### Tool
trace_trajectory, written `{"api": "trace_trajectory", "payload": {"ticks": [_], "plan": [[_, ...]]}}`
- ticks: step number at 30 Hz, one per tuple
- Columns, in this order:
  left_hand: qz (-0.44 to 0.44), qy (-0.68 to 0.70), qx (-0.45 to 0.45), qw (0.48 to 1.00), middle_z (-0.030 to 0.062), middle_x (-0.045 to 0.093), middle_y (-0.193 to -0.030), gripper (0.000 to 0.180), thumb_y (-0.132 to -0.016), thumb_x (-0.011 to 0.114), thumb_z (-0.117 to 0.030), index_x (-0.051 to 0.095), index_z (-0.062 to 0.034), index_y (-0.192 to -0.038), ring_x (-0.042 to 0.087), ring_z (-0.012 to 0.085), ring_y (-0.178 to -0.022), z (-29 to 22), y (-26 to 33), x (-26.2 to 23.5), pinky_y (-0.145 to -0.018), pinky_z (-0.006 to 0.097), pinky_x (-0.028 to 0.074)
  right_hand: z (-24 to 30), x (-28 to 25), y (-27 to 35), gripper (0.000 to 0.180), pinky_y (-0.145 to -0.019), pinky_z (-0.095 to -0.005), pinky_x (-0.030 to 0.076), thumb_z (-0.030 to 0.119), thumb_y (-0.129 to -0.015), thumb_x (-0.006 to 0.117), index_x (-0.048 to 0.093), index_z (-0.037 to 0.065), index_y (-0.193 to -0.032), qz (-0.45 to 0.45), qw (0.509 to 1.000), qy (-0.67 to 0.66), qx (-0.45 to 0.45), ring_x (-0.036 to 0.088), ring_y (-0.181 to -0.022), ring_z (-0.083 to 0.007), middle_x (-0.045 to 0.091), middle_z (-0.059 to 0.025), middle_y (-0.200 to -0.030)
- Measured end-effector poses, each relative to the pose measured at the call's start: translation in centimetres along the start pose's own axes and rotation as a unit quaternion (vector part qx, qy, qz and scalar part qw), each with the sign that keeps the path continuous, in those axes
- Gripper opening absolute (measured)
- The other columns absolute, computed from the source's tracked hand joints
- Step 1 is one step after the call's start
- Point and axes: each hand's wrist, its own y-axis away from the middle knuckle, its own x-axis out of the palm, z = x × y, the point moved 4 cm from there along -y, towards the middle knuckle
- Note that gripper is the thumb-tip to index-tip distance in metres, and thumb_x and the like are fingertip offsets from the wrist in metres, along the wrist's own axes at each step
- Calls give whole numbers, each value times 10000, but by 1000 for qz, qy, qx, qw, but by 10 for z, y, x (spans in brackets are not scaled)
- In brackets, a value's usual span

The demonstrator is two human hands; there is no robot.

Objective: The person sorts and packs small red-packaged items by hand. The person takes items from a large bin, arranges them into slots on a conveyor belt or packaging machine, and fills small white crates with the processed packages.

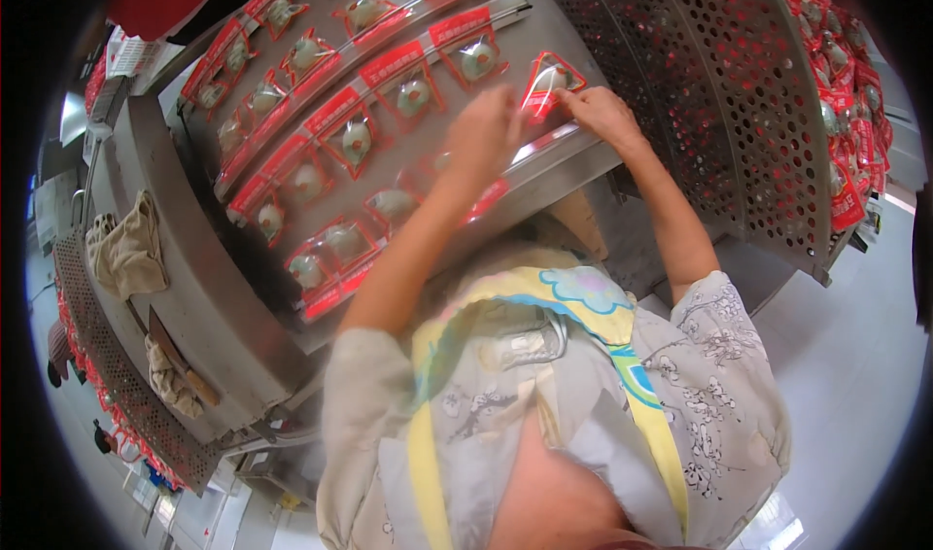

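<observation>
A clear pouch with red edges and a pale egg-like item inside lies tilted at the right end of the metal bed. Thumb and fingers of my right hand pinch its lower right corner. Close to the pouch's left side is my left hand, its fingers curled but smeared by motion, so whether they grip anything does not show. Similar pouches lie in rows along the metal bed, their red headers lined up on metal bars. My left forearm hides part of the nearest row.
Perforated metal baskets stand at the right, with a heap of red pouches beyond. Left of the bed, gloves and a wooden-handled knife rest on the machine's side. Something red hangs over the far left corner.
</observation>
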Motion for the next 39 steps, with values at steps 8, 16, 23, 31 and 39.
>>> {"api": "trace_trajectory", "payload": {"ticks": [8,16,23,31,39], "plan": [[319,345,-325,821,-18,558,-679,171,-783,682,-203,649,-47,-844,515,34,-570,45,-44,74,-459,194,403,-21,8,-4,469,-413,-264,396,464,-848,546,633,6,-787,113,944,-305,44,522,-458,-141,627,-71,-695],[332,393,-421,747,-43,569,-671,204,-784,707,-260,615,-79,-808,484,9,-524,39,-36,81,-441,133,359,-26,11,0,200,-331,-152,286,241,-874,572,589,49,-820,161,836,-524,40,452,-436,-17,594,-9,-679],[300,423,-456,723,-42,525,-634,191,-775,717,-243,607,-88,-794,426,9,-491,34,-38,92,-401,155,274,-29,18,-6,103,-332,-129,287,170,-852,596,585,68,-839,236,749,-611,98,430,-437,-5,595,1,-704],[288,422,-312,801,-69,491,-668,176,-748,730,-178,591,-106,-828,365,5,-538,21,-22,44,-461,188,257,-29,-9,-4,106,-404,-125,327,131,-819,648,599,54,-874,231,853,-469,-6,438,-475,-7,577,21,-685],[141,-32,-154,977,118,608,-711,323,-742,694,-257,538,-21,-900,587,265,-661,17,18,10,-601,364,447,5,10,-22,263,-636,-292,457,253,-734,699,656,6,-813,117,969,-111,-189,607,-685,-167,650,-71,-732]]}}
